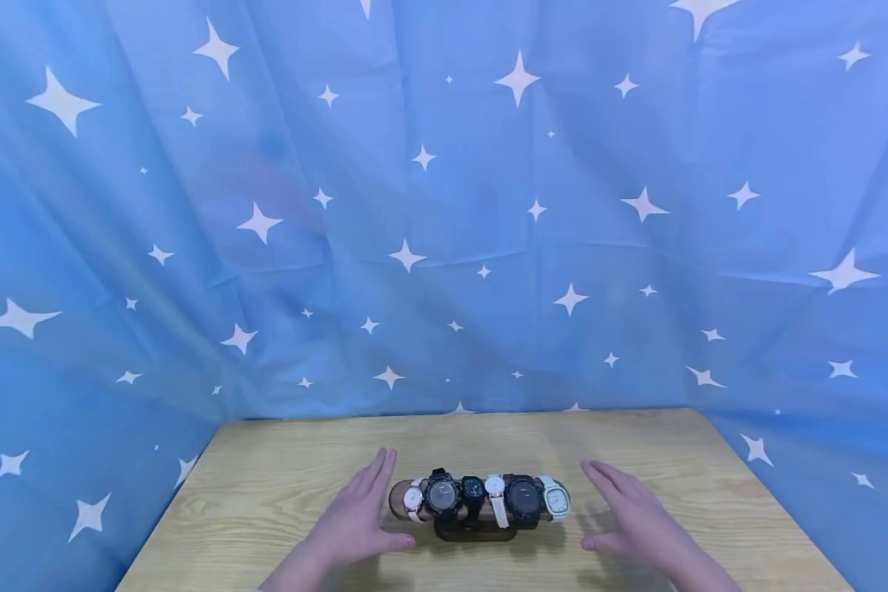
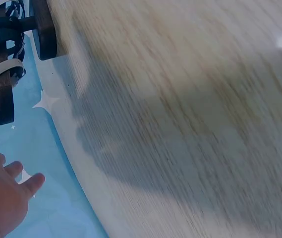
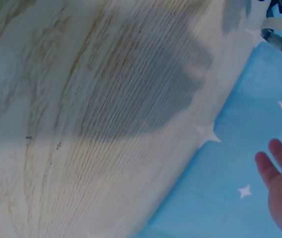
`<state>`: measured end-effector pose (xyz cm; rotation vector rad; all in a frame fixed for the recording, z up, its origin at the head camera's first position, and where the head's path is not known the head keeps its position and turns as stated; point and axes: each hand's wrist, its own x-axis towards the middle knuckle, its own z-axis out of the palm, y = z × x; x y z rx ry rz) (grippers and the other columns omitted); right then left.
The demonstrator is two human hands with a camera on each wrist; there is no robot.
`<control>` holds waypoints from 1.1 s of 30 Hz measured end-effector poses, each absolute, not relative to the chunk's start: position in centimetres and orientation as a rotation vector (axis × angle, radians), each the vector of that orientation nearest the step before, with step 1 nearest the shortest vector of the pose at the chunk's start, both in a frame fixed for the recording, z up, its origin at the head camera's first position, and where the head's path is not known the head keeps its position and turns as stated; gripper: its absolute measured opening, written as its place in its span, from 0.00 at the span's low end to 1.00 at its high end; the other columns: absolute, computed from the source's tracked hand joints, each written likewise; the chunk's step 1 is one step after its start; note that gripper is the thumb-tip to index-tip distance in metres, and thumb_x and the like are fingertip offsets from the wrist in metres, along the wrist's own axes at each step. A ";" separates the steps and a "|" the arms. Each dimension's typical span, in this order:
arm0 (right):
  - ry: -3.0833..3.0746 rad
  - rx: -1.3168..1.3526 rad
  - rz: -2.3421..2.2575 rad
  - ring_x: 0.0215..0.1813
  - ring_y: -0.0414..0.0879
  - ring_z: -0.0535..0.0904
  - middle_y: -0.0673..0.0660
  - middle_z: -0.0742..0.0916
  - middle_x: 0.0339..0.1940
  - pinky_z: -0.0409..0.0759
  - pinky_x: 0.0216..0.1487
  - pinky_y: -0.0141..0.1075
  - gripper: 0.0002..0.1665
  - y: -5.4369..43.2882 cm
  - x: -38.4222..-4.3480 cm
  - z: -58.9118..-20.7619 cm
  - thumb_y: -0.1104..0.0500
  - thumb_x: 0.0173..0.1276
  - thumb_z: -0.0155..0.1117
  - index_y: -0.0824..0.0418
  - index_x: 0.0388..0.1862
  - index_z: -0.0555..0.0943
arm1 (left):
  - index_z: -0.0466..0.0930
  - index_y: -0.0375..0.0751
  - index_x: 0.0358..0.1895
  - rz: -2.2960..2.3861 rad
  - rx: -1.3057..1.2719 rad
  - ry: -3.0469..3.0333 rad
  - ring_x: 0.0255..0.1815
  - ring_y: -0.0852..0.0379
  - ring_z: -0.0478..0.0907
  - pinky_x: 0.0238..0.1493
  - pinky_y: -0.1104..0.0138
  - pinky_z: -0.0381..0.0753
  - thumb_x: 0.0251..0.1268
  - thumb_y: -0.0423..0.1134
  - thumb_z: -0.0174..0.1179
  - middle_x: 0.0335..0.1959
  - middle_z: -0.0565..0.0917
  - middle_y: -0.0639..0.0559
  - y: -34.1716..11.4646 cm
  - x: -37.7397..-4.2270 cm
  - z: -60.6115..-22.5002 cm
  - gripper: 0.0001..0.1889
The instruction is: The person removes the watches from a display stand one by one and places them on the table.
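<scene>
Brown stand (image 1: 476,534) holds six watches (image 1: 473,488) side by side, presumably so each faces me; my left hand (image 1: 357,518) and right hand (image 1: 640,522) flank it, apart, gripping nothing.

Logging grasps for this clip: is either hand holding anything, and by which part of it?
Nothing is held: the left hand and right hand flank the watch stand, gripping neither it nor its six wristwatches.

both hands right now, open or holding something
Left hand: open, holding nothing, beside the watch stand.
Right hand: open, holding nothing, on the stand's other side.
</scene>
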<state>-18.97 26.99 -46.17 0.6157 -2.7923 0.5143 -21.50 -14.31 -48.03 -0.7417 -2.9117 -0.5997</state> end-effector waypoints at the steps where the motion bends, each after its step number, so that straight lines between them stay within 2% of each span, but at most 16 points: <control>1: -2.795 0.619 0.517 0.60 0.67 0.67 0.68 0.70 0.64 0.65 0.56 0.63 0.60 26.9 -19.0 -46.2 0.43 0.39 0.77 0.67 0.68 0.63 | 0.36 0.41 0.75 -0.632 -0.756 -2.914 0.67 0.31 0.54 0.62 0.41 0.57 0.45 0.67 0.62 0.73 0.45 0.37 -14.2 -21.5 -48.0 0.61; 7: -2.809 0.638 0.501 0.58 0.65 0.69 0.65 0.73 0.62 0.64 0.56 0.63 0.59 26.7 -19.3 -46.4 0.44 0.38 0.77 0.65 0.68 0.64 | 0.37 0.44 0.75 -0.932 -0.790 -2.913 0.69 0.35 0.53 0.63 0.43 0.56 0.46 0.58 0.68 0.74 0.46 0.38 -13.9 -21.7 -48.2 0.59; 10: -2.805 0.650 0.478 0.57 0.65 0.70 0.64 0.74 0.61 0.64 0.55 0.64 0.58 26.5 -19.4 -46.5 0.43 0.38 0.77 0.63 0.68 0.64 | 0.40 0.45 0.75 -1.023 -0.793 -2.895 0.66 0.38 0.60 0.61 0.46 0.62 0.45 0.55 0.70 0.73 0.51 0.39 -13.7 -21.8 -48.3 0.58; 13: -2.794 0.650 0.475 0.56 0.64 0.71 0.63 0.75 0.59 0.64 0.55 0.64 0.58 26.1 -19.4 -46.5 0.44 0.38 0.77 0.62 0.68 0.65 | 0.45 0.45 0.74 -1.034 -0.805 -2.892 0.60 0.40 0.69 0.56 0.48 0.70 0.44 0.53 0.71 0.70 0.56 0.39 -13.4 -21.9 -48.3 0.56; 16: -2.779 0.647 0.484 0.56 0.62 0.71 0.61 0.76 0.58 0.64 0.55 0.64 0.56 25.7 -19.5 -46.4 0.46 0.37 0.78 0.60 0.68 0.67 | 0.50 0.44 0.73 -1.019 -0.814 -2.900 0.55 0.43 0.73 0.53 0.50 0.74 0.44 0.53 0.71 0.68 0.61 0.41 -13.2 -22.0 -48.3 0.52; 23: -2.756 0.681 0.521 0.55 0.59 0.72 0.58 0.77 0.55 0.67 0.56 0.61 0.52 25.0 -19.9 -46.2 0.49 0.39 0.77 0.59 0.66 0.69 | 0.61 0.41 0.68 -0.970 -0.829 -2.873 0.54 0.47 0.74 0.53 0.52 0.74 0.48 0.50 0.70 0.60 0.70 0.46 -12.9 -22.2 -48.6 0.43; 29: -2.746 0.729 0.552 0.52 0.54 0.73 0.54 0.78 0.51 0.74 0.52 0.53 0.48 24.5 -20.3 -46.3 0.52 0.41 0.77 0.60 0.64 0.71 | 0.64 0.39 0.66 -0.945 -0.837 -2.835 0.53 0.49 0.75 0.53 0.56 0.75 0.52 0.48 0.68 0.59 0.71 0.47 -12.8 -22.4 -48.9 0.38; 33: -2.743 0.752 0.560 0.51 0.51 0.73 0.52 0.78 0.49 0.75 0.50 0.51 0.44 24.2 -20.4 -46.4 0.54 0.41 0.77 0.60 0.61 0.73 | 0.66 0.40 0.65 -0.951 -0.846 -2.822 0.53 0.51 0.75 0.52 0.57 0.76 0.53 0.48 0.67 0.59 0.72 0.48 -12.8 -22.5 -48.9 0.36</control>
